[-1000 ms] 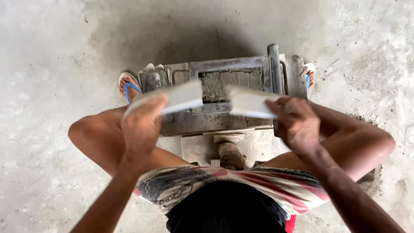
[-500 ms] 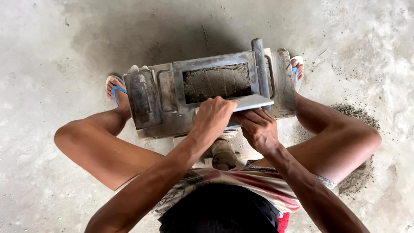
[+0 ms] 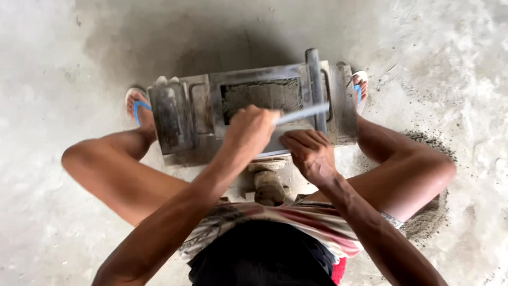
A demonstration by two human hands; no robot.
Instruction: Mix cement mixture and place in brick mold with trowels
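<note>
Fingers of the left hand (image 3: pixel 253 128) are curled shut around a flat grey plate (image 3: pixel 301 113), held edge-on just above the mould cavity (image 3: pixel 260 95). Fingers of the right hand (image 3: pixel 309 152) are spread and pressed flat on a second flat plate (image 3: pixel 275 145), lying at the near rim of the metal block mould (image 3: pixel 211 114).

Mould is set on the concrete floor (image 3: pixel 63 63), just beyond both sets of fingertips, between two feet in blue-strapped sandals (image 3: pixel 138 106). Cavity is seen packed with grey mix, directly ahead of the left fingers. An upright bar (image 3: pixel 315 87) stands right of the cavity, just past the plate's far end.

Step judged: levelling or closing off the filled cavity with the plate. Next move would call for the plate to be kept level and drawn or seated squarely over the cavity, with the lower plate held steady by the right palm.

Pose: left forearm is stretched forward across the body, wrist turned in. Right arm is bent, elbow out over the right knee. Body is crouched over the mould, knees wide.

Loose dark mix (image 3: pixel 431 222) lies well right of the right fingers.
</note>
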